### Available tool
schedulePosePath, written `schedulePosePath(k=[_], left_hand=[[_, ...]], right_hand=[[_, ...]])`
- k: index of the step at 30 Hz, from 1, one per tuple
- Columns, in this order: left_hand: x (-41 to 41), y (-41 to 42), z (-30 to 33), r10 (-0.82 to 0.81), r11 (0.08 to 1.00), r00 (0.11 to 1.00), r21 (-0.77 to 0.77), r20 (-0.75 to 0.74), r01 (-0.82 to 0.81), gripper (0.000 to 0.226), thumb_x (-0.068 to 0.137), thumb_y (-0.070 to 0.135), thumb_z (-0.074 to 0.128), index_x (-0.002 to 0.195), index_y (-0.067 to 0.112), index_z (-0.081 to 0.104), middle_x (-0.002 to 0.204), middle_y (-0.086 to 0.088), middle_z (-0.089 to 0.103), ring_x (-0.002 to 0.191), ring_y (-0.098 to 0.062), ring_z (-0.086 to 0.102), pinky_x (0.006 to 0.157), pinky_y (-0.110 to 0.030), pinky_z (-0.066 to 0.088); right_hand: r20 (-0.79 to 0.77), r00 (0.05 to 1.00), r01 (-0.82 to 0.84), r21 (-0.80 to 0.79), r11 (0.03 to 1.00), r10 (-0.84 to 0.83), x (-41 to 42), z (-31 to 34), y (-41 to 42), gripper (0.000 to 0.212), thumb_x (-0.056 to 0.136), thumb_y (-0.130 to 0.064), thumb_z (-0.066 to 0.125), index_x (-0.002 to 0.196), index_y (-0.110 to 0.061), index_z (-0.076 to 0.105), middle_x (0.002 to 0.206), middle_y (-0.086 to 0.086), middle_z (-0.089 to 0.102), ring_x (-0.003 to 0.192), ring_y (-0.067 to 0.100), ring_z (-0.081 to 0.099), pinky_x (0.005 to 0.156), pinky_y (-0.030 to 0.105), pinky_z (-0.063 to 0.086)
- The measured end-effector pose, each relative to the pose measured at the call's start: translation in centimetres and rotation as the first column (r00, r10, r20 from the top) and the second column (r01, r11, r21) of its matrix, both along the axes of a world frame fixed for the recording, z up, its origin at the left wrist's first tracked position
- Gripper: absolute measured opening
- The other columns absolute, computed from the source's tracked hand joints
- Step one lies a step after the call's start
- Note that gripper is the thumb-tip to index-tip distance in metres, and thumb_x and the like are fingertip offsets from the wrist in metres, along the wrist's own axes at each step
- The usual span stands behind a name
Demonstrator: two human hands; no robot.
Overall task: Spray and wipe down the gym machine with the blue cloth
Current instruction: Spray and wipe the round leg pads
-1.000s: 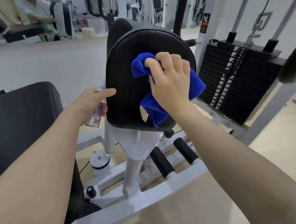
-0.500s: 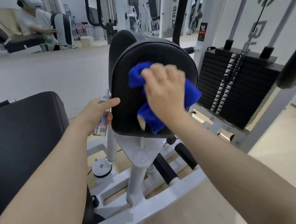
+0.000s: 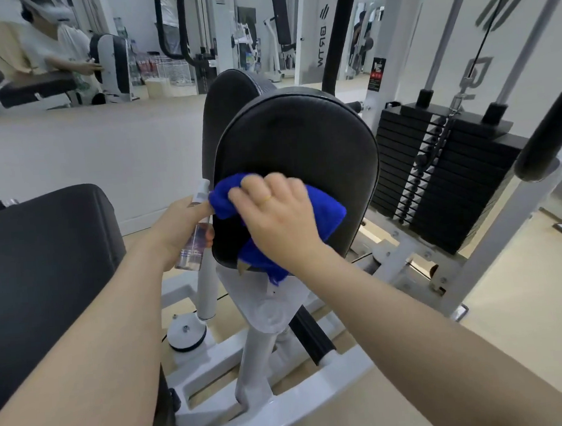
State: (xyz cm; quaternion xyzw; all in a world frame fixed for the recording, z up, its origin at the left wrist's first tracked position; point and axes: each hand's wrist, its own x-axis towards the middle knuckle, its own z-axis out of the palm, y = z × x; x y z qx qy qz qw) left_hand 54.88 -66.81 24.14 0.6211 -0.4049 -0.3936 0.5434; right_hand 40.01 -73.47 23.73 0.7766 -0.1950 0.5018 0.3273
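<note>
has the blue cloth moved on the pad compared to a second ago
Yes. The blue cloth, gripped by the right hand, has slid down the black pad, from its upper half to its lower left part near the bottom edge.

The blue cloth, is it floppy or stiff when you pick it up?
Probably floppy: the blue fluffy cloth bunches under the right hand and a corner dangles below the black padded cushion. It likely weighs little and seems unlikely to slip.

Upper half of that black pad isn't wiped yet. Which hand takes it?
Right. The right hand already presses the blue cloth against the lower part of the black pad, so it likely only needs to slide up. The left hand grips the spray bottle beside the pad's edge.
</note>
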Motion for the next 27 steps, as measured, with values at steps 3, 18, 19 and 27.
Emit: schedulePosePath(k=[3,18,19,27], left_hand=[[0.1,0.2,0.0,0.007,1.000,1.000,-0.020,-0.009,-0.007,0.018,0.076,0.028,0.065,0.076,0.015,0.053,0.047,-0.001,0.048,0.040,-0.012,0.044,0.043,-0.019,0.041],[0.2,0.3,-0.1,0.007,0.999,1.000,0.032,0.017,-0.008,0.021,0.082,0.035,0.064,0.079,0.016,0.054,0.044,-0.002,0.048,0.044,-0.015,0.045,0.056,-0.026,0.045],[0.4,0.4,-0.2,0.006,0.999,1.000,0.047,0.027,-0.008,0.022,0.083,0.037,0.063,0.083,0.016,0.056,0.045,-0.002,0.048,0.045,-0.015,0.046,0.060,-0.029,0.043],[-0.5,0.7,0.1,0.007,0.999,1.000,-0.033,-0.007,-0.007,0.021,0.068,0.034,0.060,0.074,0.015,0.054,0.043,0.006,0.051,0.037,-0.008,0.044,0.039,-0.017,0.041]], right_hand=[[-0.134,0.991,0.003,-0.108,0.994,-0.017,-1.5,2.3,-0.6,0.018,0.087,-0.009,0.051,0.083,-0.016,0.067,0.085,0.005,0.064,0.074,0.025,0.049,0.065,0.038,0.035],[0.148,0.979,0.145,-0.031,0.989,-0.139,-2.7,5.5,-1.8,0.011,0.082,-0.011,0.059,0.089,-0.016,0.066,0.088,0.003,0.065,0.077,0.025,0.051,0.066,0.037,0.033],[0.223,0.962,0.159,0.005,0.987,-0.156,-3.2,5.6,-2.2,0.014,0.080,-0.010,0.062,0.093,-0.015,0.066,0.090,0.003,0.065,0.081,0.024,0.047,0.069,0.035,0.033],[-0.146,0.989,-0.016,-0.053,0.998,0.008,-1.1,0.4,0.0,0.026,0.089,-0.007,0.044,0.083,-0.017,0.067,0.080,0.001,0.062,0.064,0.022,0.052,0.061,0.034,0.037]])
